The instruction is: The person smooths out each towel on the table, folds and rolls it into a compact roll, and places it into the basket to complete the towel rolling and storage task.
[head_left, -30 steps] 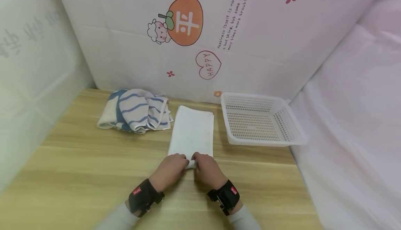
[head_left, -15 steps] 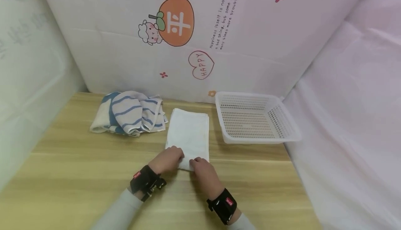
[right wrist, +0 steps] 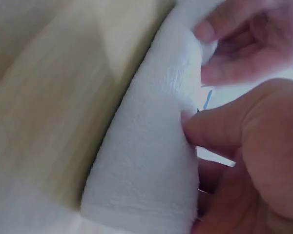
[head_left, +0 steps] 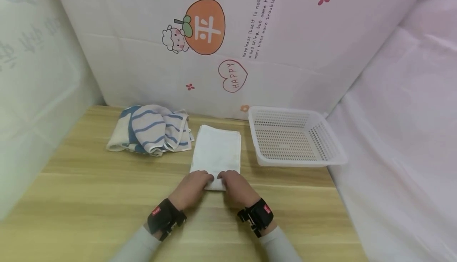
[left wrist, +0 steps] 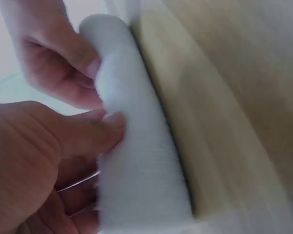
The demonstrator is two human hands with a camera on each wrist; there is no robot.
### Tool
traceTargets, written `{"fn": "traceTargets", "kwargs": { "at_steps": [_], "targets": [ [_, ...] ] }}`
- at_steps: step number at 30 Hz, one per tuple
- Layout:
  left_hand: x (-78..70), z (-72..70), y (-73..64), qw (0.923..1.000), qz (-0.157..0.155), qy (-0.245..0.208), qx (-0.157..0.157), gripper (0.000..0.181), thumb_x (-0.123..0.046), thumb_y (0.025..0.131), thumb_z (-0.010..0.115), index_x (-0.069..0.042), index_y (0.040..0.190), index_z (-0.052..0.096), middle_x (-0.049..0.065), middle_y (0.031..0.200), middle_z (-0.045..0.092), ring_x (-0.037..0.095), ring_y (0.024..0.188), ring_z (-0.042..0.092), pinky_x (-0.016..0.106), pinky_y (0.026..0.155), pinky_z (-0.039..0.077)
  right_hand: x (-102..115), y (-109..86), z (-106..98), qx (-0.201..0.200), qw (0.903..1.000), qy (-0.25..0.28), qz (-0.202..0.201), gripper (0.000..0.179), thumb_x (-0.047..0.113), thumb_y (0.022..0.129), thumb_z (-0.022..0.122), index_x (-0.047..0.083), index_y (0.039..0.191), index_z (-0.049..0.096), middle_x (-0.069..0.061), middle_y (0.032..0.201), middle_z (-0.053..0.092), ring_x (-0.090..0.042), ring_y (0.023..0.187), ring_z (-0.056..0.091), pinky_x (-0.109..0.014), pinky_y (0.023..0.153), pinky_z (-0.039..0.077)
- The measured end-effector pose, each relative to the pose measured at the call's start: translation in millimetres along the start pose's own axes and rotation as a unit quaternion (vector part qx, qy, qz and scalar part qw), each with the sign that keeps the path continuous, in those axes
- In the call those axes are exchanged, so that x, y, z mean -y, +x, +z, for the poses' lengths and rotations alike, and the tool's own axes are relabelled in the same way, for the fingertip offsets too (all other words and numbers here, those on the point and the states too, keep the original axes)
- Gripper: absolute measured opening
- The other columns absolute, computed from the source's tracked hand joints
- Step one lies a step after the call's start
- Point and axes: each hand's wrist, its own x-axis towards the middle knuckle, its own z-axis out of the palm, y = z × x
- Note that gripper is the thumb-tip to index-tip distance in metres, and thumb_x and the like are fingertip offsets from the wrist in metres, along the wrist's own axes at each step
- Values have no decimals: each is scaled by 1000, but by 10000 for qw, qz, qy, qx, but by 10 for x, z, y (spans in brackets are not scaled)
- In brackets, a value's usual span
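Note:
A white towel (head_left: 217,149), folded into a long rectangle, lies flat on the table with its short end toward me. My left hand (head_left: 191,189) holds the left part of that near end, and my right hand (head_left: 240,187) the right part. Both wrist views show the near end as a thick rounded fold (left wrist: 136,146). The left thumb (left wrist: 110,129) presses on its near face while the other fingers reach behind it. On the right side, the thumb (right wrist: 198,126) presses likewise, its fingers partly hidden behind the towel.
A crumpled blue-and-white striped cloth (head_left: 151,129) lies at the back left of the wooden table (head_left: 107,198). To the towel's right stands a white perforated plastic basket (head_left: 301,162). A printed white sheet (head_left: 278,83) rises behind the table, with white sheeting at both sides.
Half a second ago the hands were uneven and farther apart, the left higher. Now they are level and closer together on the towel's near end. The cloth and basket have stayed in place.

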Motion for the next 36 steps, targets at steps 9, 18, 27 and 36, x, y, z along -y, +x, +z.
{"fn": "traceTargets", "kwargs": {
  "at_steps": [9, 18, 27, 36],
  "targets": [
    [163, 29, 277, 9957, -448, -655, 478, 18, 2, 92, 64, -2, 105, 76, 12, 101, 76, 31, 97, 70, 45, 89, 56, 142, -113, 103, -487, 9946, -911, 108, 19, 1, 87, 74, 6, 106, 74, -7, 103, 74, -23, 97, 69, -35, 79, 59],
    [52, 66, 128, 9996, 79, 269, -25, 19, -13, 87, 77, -9, 106, 75, 6, 97, 72, 24, 88, 67, 40, 78, 56, -111, 32, 70, 83, 9995, -295, -31, 18, -1, 96, 62, 2, 113, 68, -10, 97, 74, -24, 86, 66, -35, 76, 55],
    [172, 56, 207, 9983, -130, -321, 471, 17, -6, 96, 65, -5, 109, 74, 10, 98, 75, 28, 91, 70, 43, 82, 57, -81, -23, 0, -234, 9997, 59, -53, 16, 4, 99, 62, 2, 114, 68, -10, 104, 69, -25, 97, 65, -38, 86, 55],
    [269, -95, 394, 9922, -285, -934, 778, 19, -8, 98, 62, 0, 113, 71, 14, 108, 72, 31, 104, 67, 47, 91, 55, 27, 35, 49, -675, 9901, -1225, 146, 17, 2, 82, 79, 5, 96, 71, -7, 94, 72, -24, 93, 69, -36, 82, 57]
  ]
}}
